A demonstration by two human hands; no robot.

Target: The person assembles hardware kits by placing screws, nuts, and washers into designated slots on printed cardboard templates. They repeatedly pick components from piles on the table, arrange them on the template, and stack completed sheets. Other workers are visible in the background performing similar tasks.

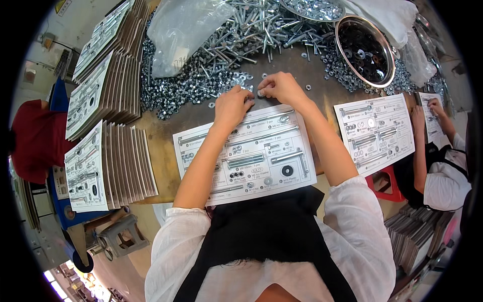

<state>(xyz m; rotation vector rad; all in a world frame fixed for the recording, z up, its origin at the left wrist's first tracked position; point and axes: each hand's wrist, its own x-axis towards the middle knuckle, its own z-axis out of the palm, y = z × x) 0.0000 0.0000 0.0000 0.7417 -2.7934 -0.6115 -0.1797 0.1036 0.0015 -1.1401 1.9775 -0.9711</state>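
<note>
Head view: left unit of a side-by-side pair, head-worn, wide fisheye. Looks steeply down and a little forward from above the wearer's chest; black apron (pixel 266 231) nearest the lens, low centre, forearms (pixel 198 166) running up and away. Close range: left hand (pixel 233 106) and right hand (pixel 280 86) sit above centre, at arm's reach. Worktable (pixel 163 151) spans the upper half, bolt heap (pixel 236 43) cut by the top edge. Sweep takes in card stacks (pixel 103 98) at left, a co-worker (pixel 445 183) far right, floor (pixel 136 264) below. Upright, unmirrored; black corners, edges bowing near rim.
</note>
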